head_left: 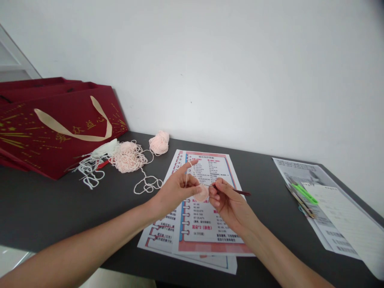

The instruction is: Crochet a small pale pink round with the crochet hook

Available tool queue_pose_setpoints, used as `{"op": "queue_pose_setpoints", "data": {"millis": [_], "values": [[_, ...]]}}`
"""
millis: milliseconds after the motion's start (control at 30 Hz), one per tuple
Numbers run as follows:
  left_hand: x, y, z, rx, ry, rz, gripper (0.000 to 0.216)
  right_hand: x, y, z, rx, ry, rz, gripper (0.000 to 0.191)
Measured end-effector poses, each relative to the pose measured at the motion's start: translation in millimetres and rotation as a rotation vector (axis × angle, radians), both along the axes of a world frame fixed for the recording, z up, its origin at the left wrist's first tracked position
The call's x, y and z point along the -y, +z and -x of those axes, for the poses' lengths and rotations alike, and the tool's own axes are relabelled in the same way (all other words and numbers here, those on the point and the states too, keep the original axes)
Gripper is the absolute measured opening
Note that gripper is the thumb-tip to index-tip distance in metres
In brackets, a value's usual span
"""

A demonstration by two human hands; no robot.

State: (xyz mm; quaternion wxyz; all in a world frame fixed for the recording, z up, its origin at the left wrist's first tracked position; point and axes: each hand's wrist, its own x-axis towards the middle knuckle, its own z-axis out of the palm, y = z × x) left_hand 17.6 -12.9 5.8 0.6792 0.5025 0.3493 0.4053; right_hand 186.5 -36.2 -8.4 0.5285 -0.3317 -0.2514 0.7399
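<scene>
Between my hands is a small round pale-pink crochet piece (201, 194). My left hand (181, 182) pinches its left edge, and pink yarn (188, 173) runs over the raised index finger. My right hand (226, 198) grips a crochet hook (241, 193) with a dark reddish handle; its thin metal tip reaches the top of the piece. Below both hands lie printed pattern sheets (210, 242). From the left, the yarn trails to a loose, tangled pink heap (129, 157).
Dark red gift bags (63, 124) with cream ribbon handles stand at the left. A pink yarn ball (159, 143) and white yarn (90, 168) lie nearby. At the right are papers (339, 216), scissors (303, 202) and a bright green tool (304, 193). A white wall (210, 80) borders the dark table (126, 228).
</scene>
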Motion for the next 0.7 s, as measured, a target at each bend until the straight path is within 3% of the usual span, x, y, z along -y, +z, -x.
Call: {"op": "queue_pose_setpoints", "data": {"millis": [167,467,600,700], "values": [[1,-0.9,-1,0.033,0.031,0.076,0.081,1,-0.8,2,0.024,-0.012,-0.049,0.02],[3,2.4,0,-0.042,0.013,-0.019,0.092,9,2.2,5,0.219,-0.008,-0.269,0.017],[5,4.2,0,-0.026,0.002,-0.006,0.093,11,1.3,7,0.194,-0.026,-0.299,0.015],[5,3.3,0,-0.028,0.004,0.022,0.093,12,-1.5,4,0.294,-0.042,-0.368,0.012]]}}
